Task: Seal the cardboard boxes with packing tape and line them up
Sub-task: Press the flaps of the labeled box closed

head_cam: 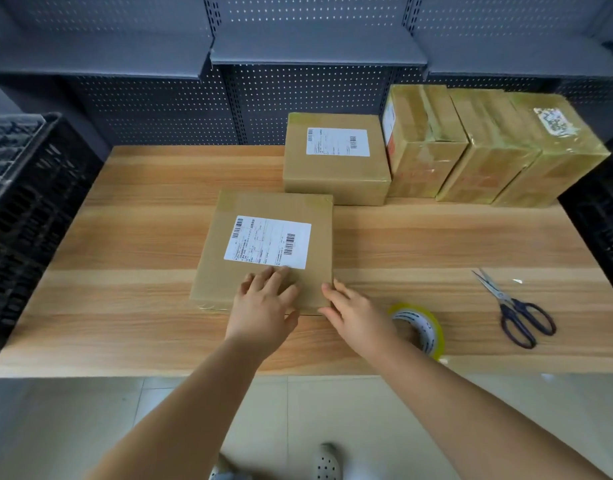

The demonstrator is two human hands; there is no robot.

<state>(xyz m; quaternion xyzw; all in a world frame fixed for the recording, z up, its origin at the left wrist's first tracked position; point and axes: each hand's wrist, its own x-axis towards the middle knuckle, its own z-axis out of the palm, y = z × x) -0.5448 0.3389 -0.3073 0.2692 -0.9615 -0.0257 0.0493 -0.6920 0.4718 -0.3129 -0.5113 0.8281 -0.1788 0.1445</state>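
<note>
A flat cardboard box with a white shipping label lies in the middle of the wooden table. My left hand rests flat on the box's near right part, fingers straight. My right hand touches the box's near right corner with straight fingers. A roll of clear packing tape stands just right of my right hand. Behind, a second labelled box sits next to three tape-wrapped boxes lined up at the back right.
Scissors with dark handles lie on the table at the right. Black plastic crates stand at the left and the right edge. Grey pegboard shelving rises behind the table.
</note>
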